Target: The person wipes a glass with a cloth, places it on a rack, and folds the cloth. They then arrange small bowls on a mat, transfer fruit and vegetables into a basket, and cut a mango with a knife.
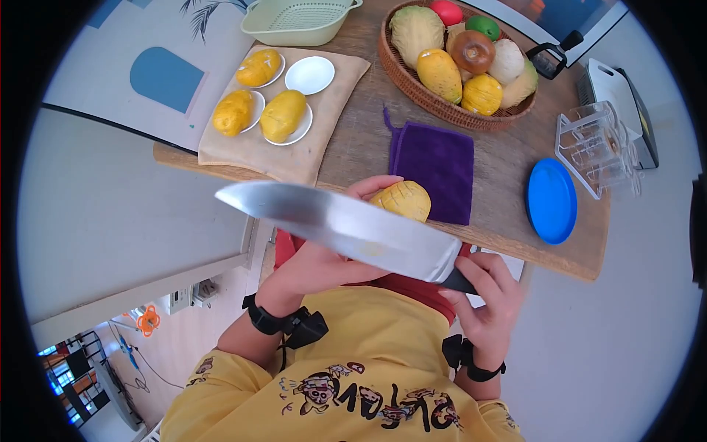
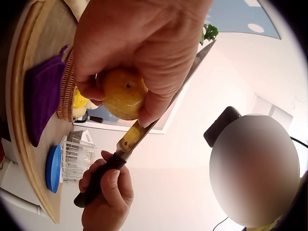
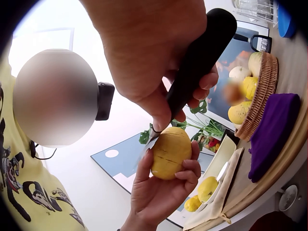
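My left hand [image 1: 317, 264] holds a yellow mango [image 1: 405, 200] with its fingers and thumb round it. Dark score lines run across the mango's skin in the right wrist view. My right hand [image 1: 488, 298] grips the black handle [image 3: 199, 60] of a broad kitchen knife [image 1: 331, 225]. In the head view the blade crosses in front of the left hand and covers part of the mango. Seen from the right wrist, the blade's base lies right at the mango's side, close to the left fingertips. Yellow flesh shows reflected or smeared on the blade [image 2: 133, 136] in the left wrist view.
A purple cloth bag [image 1: 434, 169] lies near the table edge, with a blue plate [image 1: 551, 201] to its right. Behind stands a wicker basket [image 1: 442, 109] of fruit. Several white plates [image 1: 309, 75], three bearing mangoes, sit on a beige cloth [image 1: 331, 77]. Glasses [image 1: 600, 144] hang on a rack.
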